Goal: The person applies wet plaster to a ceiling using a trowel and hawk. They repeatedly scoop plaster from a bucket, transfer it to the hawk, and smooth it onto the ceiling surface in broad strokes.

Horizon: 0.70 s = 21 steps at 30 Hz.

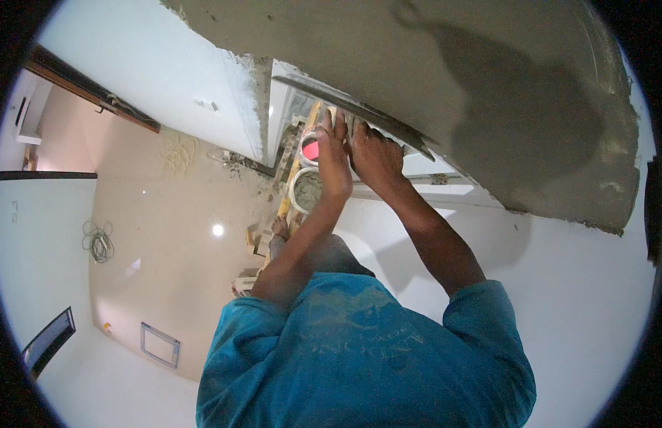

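At far left, toward 8 o'clock, a dark-framed panel (48, 342) stands on the white wall. Next, near 9 o'clock, a coil of dark cable (98, 242) lies on the glossy beige floor (167, 285), with a grey rectangular frame (160, 344) at 8 o'clock and a loose pale coil (178, 151) at 10. Close to centre, a bare foot (280, 227) shows beside a yellow-edged plank (284, 205); at 11 o'clock are a round bucket (293, 190) of grey mix and, just above it, a second bucket (302, 150) showing red inside. The left hand (336, 160), at 12 o'clock, reaches its fingers up to a long straightedge (359, 112); whether it grips, I cannot tell. The straightedge slants from 12 toward 1 o'clock, along the border of the plaster. At 1 o'clock, the right hand (376, 155) is curled, grasping the straightedge from below. Rightmost, at 2 o'clock, grey plaster (552, 43) carries a broad dark shadow
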Tool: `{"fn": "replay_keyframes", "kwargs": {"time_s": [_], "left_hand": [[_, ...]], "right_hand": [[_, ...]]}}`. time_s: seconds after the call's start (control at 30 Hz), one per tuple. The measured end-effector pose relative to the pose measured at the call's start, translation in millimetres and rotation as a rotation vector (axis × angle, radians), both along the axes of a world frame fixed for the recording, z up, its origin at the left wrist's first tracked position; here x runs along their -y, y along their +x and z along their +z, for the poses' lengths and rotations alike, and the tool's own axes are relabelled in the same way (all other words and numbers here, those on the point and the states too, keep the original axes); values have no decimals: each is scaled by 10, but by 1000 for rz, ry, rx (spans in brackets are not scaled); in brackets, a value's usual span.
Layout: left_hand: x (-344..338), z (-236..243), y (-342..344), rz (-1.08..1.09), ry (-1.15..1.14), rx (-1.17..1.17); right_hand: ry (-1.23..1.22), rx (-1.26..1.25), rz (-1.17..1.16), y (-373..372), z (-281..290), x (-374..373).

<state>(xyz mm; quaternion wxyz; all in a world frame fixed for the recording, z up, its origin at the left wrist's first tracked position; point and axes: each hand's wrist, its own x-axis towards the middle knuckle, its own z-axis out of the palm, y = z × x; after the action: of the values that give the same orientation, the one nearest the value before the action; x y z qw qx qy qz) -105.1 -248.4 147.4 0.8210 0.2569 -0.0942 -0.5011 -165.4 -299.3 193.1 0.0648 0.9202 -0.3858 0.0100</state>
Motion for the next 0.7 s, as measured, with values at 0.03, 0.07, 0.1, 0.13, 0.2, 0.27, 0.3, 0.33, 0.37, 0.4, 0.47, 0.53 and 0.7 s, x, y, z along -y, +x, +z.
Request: {"fn": "replay_keyframes", "kwargs": {"time_s": [0.03, 0.07, 0.1, 0.13, 0.2, 0.27, 0.3, 0.33, 0.37, 0.4, 0.47, 0.53, 0.7], "left_hand": [[44, -11, 40, 3, -3, 22], [75, -7, 78, 3, -6, 43], [107, 15, 118, 6, -20, 70], [134, 43, 168, 8, -35, 73], [147, 129, 268, 15, -72, 94], [151, 250, 319, 13, -74, 80], [178, 319, 363, 19, -86, 92], [192, 387, 397, 17, -81, 115], [206, 460, 419, 16, -77, 148], [215, 538, 428, 13, -73, 181], [227, 710, 402, -9, -68, 240], [221, 908, 368, -16, -66, 332], [243, 1479, 331, 97, -140, 765]], "right_hand": [[49, -21, -44, 43, -16, 34], [11, -37, -36, 102, -17, 50], [1, -3, -18, 153, 12, 53], [-19, 31, -3, 201, 60, 56], [-20, 64, 0, 294, 208, 47], [6, 52, -24, 374, 392, 37], [31, 65, -31, 414, 493, 51], [52, 66, -41, 425, 597, 53], [74, 65, -51, 432, 695, 54], [141, 102, -58, 433, 803, 85], [161, 102, -65, 404, 1006, 110], [134, 140, -64, 352, 1224, 115], [89, 257, -104, 131, 1895, 113]]}}
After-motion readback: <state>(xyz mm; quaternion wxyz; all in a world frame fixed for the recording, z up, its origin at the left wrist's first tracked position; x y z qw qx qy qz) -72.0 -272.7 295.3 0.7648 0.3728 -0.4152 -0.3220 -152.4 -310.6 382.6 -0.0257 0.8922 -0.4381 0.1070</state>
